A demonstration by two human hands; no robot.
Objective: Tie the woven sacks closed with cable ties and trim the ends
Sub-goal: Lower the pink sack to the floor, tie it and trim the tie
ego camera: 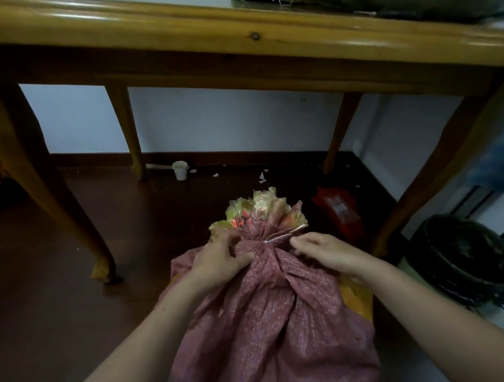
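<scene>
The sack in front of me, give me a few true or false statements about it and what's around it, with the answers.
1. The reddish woven sack stands on the floor with its neck gathered. True.
2. A white cable tie is around the neck. True.
3. The left hand is off the sack. False: it grips the bunched neck.
4. The right hand holds scissors. False: no cutting tool is visible; its fingers rest beside the tie's tail.
5. A white cup stands on the floor under the wooden table. True.
</scene>
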